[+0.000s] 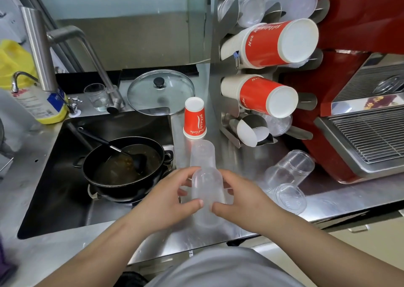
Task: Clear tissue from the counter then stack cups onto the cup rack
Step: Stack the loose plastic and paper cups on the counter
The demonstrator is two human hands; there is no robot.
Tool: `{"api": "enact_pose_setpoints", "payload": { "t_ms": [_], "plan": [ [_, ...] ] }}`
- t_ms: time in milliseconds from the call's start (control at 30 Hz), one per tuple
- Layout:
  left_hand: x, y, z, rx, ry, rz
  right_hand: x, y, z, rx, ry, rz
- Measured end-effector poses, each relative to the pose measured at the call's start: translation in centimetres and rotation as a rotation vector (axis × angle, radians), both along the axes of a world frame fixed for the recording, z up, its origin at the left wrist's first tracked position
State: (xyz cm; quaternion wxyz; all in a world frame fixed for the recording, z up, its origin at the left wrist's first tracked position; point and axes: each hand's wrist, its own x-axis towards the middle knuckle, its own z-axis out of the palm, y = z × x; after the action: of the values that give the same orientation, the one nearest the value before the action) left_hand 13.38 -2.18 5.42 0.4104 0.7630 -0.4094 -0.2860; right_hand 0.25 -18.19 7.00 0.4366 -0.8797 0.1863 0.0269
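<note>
Standing upside down near the counter [251, 225] edge, a frosted translucent cup [207, 197] is gripped from both sides: left hand [168, 197] and right hand [242, 201] fingers curl round it. One more frosted cup [202, 153] stands behind, one red paper cup [195, 118] beyond, three clear cups [288, 177] lying rightward.

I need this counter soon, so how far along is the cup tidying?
No tissue shows on the counter. Both the left hand and right hand hold a frosted plastic cup. Left: a second frosted cup, the red paper cup and clear cups, not yet on the rack.
</note>
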Motion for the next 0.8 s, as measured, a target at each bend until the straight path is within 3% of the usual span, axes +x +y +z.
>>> {"api": "enact_pose_setpoints", "payload": {
  "t_ms": [233, 433, 800],
  "plan": [
    [1.5, -1.0, 6.4, -0.175, -0.052, -0.008, 0.4, -1.0, 6.1, -0.035, -0.286, -0.052],
    [3.4, -3.0, 10.7, -0.252, -0.143, 0.016, 2.9, -2.3, 9.1, -0.062, -0.411, -0.117],
    [5.1, -4.0, 6.4, -0.111, -0.191, 0.036, 5.2, -2.4, 3.9, -0.031, -0.328, -0.136]
  ]
}}
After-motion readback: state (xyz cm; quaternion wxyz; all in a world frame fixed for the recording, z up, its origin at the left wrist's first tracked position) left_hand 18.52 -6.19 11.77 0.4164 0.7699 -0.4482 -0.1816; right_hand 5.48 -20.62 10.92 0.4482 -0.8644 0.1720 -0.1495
